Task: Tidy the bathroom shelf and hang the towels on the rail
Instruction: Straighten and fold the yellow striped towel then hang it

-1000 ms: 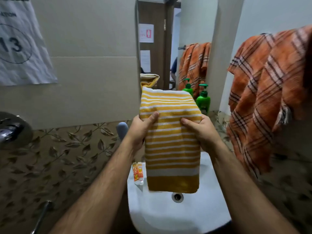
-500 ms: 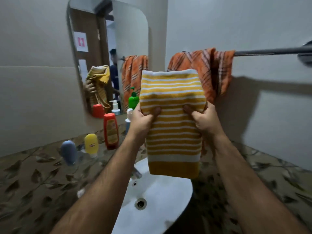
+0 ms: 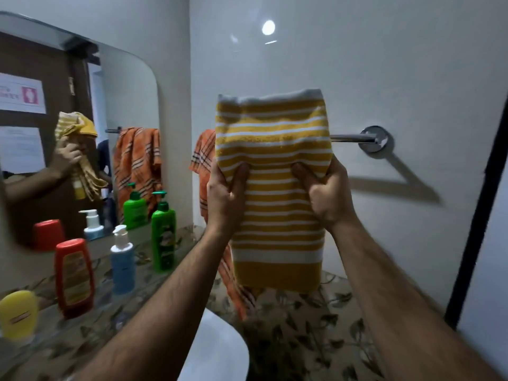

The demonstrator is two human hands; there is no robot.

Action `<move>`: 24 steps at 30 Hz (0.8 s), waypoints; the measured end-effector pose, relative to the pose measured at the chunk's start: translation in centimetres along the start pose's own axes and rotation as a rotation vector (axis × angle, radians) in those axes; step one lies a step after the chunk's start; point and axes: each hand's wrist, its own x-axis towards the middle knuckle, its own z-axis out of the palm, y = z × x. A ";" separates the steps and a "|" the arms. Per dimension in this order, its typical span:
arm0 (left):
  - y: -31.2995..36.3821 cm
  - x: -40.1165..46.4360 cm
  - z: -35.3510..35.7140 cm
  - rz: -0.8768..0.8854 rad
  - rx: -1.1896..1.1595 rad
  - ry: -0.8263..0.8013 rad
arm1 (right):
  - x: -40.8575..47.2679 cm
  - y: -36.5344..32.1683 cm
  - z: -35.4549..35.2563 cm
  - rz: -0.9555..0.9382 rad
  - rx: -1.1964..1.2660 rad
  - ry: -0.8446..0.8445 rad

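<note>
Yellow striped towel [image 3: 275, 188] is held folded and upright in front of the rail [image 3: 354, 138], its top edge above bar height, evidently for draping over. Left hand [image 3: 224, 199] and right hand [image 3: 327, 193] each pinch a side, thumbs in front. Orange towel [image 3: 204, 155] already hangs just left.

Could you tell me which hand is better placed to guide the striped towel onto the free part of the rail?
Probably the right hand: it grips the folded yellow-and-white striped towel on the side nearest the bare chrome rail; the left hand sits beside the orange checked towel.
</note>
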 end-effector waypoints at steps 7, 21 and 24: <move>1.2 5.3 6.1 0.098 -0.026 -0.105 | 4.9 -0.9 -3.1 -0.281 -0.257 0.183; -2.5 16.6 14.1 0.031 0.345 -0.357 | 15.2 1.5 -3.7 -0.051 -1.134 0.317; -3.4 17.1 14.0 0.058 0.367 -0.327 | 15.3 2.7 -3.8 -0.264 -1.293 0.459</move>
